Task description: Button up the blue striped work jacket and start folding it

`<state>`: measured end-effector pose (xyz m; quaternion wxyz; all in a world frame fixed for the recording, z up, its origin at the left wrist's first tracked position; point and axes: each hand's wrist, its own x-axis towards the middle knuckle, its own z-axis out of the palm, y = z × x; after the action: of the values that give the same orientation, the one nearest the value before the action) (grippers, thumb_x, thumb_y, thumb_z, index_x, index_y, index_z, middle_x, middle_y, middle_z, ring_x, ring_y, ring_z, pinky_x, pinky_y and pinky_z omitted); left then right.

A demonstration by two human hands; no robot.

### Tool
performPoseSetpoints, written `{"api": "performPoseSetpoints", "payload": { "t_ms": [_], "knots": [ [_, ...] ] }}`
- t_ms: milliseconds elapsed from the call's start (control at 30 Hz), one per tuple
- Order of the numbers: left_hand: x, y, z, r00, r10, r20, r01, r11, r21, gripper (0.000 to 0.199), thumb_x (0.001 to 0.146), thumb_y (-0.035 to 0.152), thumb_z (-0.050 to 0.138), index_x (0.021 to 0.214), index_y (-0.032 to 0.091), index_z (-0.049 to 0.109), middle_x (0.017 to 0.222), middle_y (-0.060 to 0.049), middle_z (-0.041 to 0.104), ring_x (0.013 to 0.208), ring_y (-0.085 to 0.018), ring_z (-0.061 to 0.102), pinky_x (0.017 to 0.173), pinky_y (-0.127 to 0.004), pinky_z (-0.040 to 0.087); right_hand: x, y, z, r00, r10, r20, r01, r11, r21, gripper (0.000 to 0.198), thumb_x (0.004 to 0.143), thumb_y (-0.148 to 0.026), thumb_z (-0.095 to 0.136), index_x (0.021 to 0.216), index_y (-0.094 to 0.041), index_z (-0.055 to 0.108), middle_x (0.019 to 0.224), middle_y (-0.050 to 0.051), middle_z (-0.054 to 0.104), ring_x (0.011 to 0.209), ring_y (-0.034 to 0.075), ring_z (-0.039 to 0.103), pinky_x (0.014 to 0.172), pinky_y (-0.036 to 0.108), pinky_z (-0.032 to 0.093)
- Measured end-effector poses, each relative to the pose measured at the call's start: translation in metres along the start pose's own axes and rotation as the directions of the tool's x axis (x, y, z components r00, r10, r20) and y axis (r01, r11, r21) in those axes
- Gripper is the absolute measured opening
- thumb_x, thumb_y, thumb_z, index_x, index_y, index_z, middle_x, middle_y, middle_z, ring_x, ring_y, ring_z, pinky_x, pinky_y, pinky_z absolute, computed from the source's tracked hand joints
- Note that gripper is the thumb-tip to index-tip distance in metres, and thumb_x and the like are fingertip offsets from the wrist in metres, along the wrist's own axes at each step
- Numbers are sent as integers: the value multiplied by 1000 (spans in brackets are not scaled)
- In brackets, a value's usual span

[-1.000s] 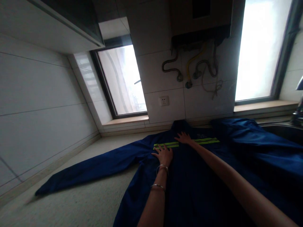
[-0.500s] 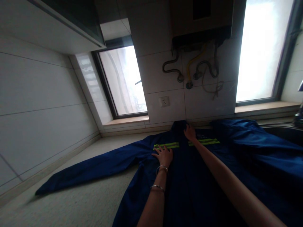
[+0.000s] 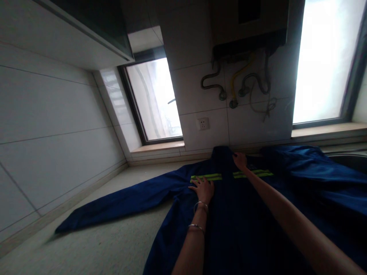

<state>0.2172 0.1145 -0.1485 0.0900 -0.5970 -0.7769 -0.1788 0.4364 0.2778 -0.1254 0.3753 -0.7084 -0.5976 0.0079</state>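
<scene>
- Nearest, the body of the dark blue jacket [image 3: 226, 217] lies spread on the pale bench [image 3: 114, 244], its lower part running out of view.
- To the left, one sleeve [image 3: 123, 200] stretches out flat; a tug on the body could drag it askew.
- The left hand [image 3: 203, 190], with bracelets [image 3: 196, 227] on its arm, rests on the chest with its grip wide, fingers spread across the end of a yellow-green stripe [image 3: 210, 177]. If it presses too lightly, a pull elsewhere could shift the whole front.
- To the right, blue cloth [image 3: 301, 166] lies raised and rumpled close by a dark basin [image 3: 352, 154]; if pushed that way, it could slip in and get wet. I cannot tell whether any hangs over the rim.
- Farther on, the right hand [image 3: 240, 162] is narrow, fingers curled at the collar [image 3: 221, 154]; I cannot tell whether they pinch cloth. A hard pull there could crease the neckline.
- Beyond, a socket [image 3: 203, 123] sits on the tiled wall.
</scene>
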Motion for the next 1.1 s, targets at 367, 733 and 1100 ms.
{"api": "performPoseSetpoints", "payload": {
  "t_ms": [367, 733, 1100],
  "knots": [
    [1, 5, -16, 988, 55, -142, -75, 987, -140, 69, 85, 42, 47, 141, 6, 30, 140, -23, 37, 128, -33, 37, 105, -42, 28, -80, 9, -79, 960, -277, -49, 280, 923, 265, 29, 74, -27, 50, 93, -20, 71, 93, 5, 70, 88, 21, 64, 80, 29, 46],
    [1, 13, -24, 928, 349, -134, -373, 839, -397, 45, 83, 15, 53, 127, 26, 54, 135, -6, 49, 123, -19, 45, 102, -30, 37, -144, 17, -136, 871, -477, -113, 484, 800, 353, 22, 74, -28, 51, 93, -20, 61, 95, 6, 62, 88, 19, 60, 80, 31, 48],
    [23, 5, -22, 952, 302, -46, -251, 686, -683, 26, 80, 13, 54, 100, 15, 70, 99, -6, 71, 92, -18, 65, 87, -30, 49, -141, 27, -129, 815, -576, -59, 578, 805, 134, 26, 80, -45, 57, 88, -22, 66, 108, 8, 59, 103, 22, 54, 87, 36, 47]
  ]
}}
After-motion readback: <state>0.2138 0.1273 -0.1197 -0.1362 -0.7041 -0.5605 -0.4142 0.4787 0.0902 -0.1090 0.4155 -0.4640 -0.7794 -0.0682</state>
